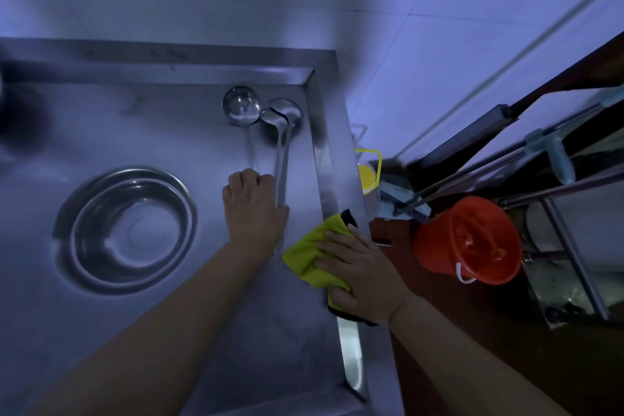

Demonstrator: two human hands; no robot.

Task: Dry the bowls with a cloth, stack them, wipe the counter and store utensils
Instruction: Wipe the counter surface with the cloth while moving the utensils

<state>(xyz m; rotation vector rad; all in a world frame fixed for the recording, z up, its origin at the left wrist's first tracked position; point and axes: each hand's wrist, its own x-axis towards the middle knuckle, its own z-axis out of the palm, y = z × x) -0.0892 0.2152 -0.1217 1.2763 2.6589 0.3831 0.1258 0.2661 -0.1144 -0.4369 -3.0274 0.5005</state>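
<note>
Two steel ladles (pixel 282 118) lie side by side on the steel counter (pixel 169 331), bowls toward the back corner, handles running toward me. My left hand (pixel 253 204) rests over the handles, fingers curled around them. My right hand (pixel 363 275) presses a yellow-green cloth (pixel 312 255) with a dark edge onto the counter's raised right rim. A stack of steel bowls (pixel 126 230) sits upright to the left of my left arm.
The counter has raised rims at the back and right (pixel 334 152). Beyond the right edge, lower down, stand an orange bucket (pixel 469 240), a yellow container (pixel 368 172), a brush and a metal rack (pixel 557 213). Tiled wall behind.
</note>
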